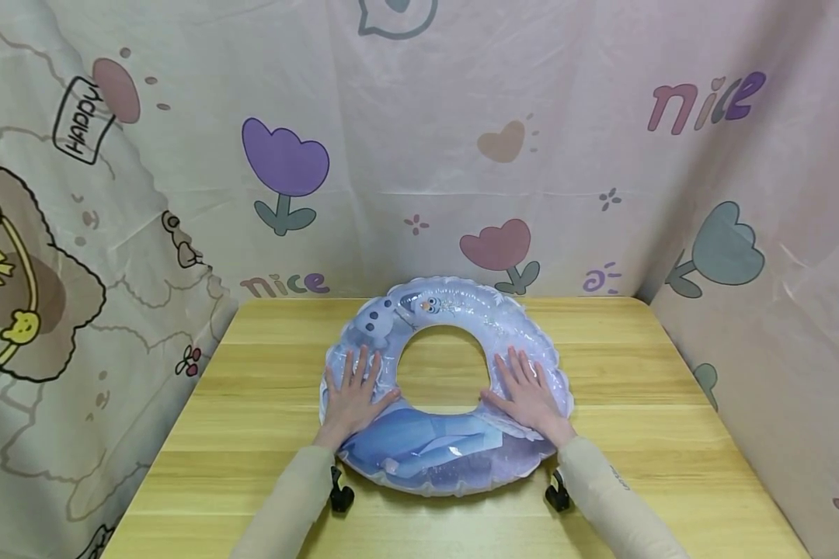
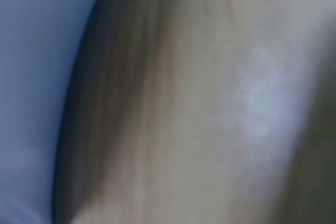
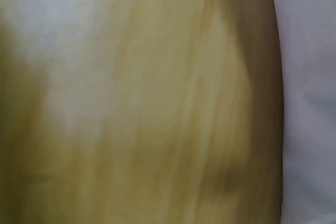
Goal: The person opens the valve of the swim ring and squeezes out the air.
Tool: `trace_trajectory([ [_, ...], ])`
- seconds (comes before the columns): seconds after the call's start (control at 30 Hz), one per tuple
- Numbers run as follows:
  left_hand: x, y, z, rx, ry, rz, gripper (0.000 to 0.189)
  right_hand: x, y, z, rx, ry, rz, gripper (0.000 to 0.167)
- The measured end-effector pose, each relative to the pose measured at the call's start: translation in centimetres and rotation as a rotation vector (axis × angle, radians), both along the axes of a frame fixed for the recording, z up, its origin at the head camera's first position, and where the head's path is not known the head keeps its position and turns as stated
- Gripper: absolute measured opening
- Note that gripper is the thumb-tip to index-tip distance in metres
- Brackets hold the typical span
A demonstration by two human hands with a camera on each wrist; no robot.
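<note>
An inflated swim ring (image 1: 426, 458) with a snowman print and blue and lilac panels lies flat in the middle of the wooden table. On its left side rests my left hand (image 1: 353, 396), palm down with the fingers spread. My right hand (image 1: 527, 396) lies the same way on the ring's right side. Both thumbs point in toward the round hole. The left wrist view shows a blurred bluish edge of the ring (image 2: 31, 98); in the right wrist view a pale lilac edge (image 3: 310, 98) shows. Neither hand appears in the wrist views.
The wooden table (image 1: 252, 435) spreads out on both sides of the ring. Behind it hangs a printed cloth (image 1: 405, 101) with tulips and lettering, which also runs along the left and right. Small black wrist cameras sit under both sleeves, near the ring's front edge.
</note>
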State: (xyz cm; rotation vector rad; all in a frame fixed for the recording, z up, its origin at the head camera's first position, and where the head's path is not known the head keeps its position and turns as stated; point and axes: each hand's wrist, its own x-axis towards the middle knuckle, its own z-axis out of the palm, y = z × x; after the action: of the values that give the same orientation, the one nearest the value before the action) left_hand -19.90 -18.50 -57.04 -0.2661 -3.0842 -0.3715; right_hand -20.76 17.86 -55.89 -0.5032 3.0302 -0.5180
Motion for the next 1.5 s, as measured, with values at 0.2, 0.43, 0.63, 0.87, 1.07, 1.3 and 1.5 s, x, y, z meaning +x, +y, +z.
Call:
trace_trajectory([
  [0.2,0.08,-0.01,0.02,-0.001,0.010,-0.001,0.094,-0.08,-0.07,-0.13,0.015,-0.005,-0.001,0.089],
  [0.43,0.10,0.03,0.32,-0.026,-0.005,0.001,0.093,-0.20,-0.04,-0.24,0.030,0.002,0.002,0.089],
  [0.63,0.00,0.12,0.37,-0.029,-0.006,-0.003,0.092,-0.11,0.05,-0.12,0.014,0.004,0.006,0.087],
  [0.87,-0.06,0.00,0.31,-0.023,-0.017,-0.004,0.090,-0.16,0.09,-0.18,0.007,0.014,0.003,0.087],
  [1.07,0.21,0.08,-0.17,-0.029,0.018,0.004,0.089,0.04,-0.18,0.24,-0.001,0.031,0.009,0.088],
  [1.3,0.21,0.22,-0.34,-0.014,0.061,0.004,0.089,-0.10,-0.20,0.12,0.007,0.053,0.003,0.087],
  [1.5,0.07,0.29,-0.46,-0.008,0.057,0.007,0.089,-0.16,-0.07,0.19,-0.004,0.051,0.013,0.086],
])
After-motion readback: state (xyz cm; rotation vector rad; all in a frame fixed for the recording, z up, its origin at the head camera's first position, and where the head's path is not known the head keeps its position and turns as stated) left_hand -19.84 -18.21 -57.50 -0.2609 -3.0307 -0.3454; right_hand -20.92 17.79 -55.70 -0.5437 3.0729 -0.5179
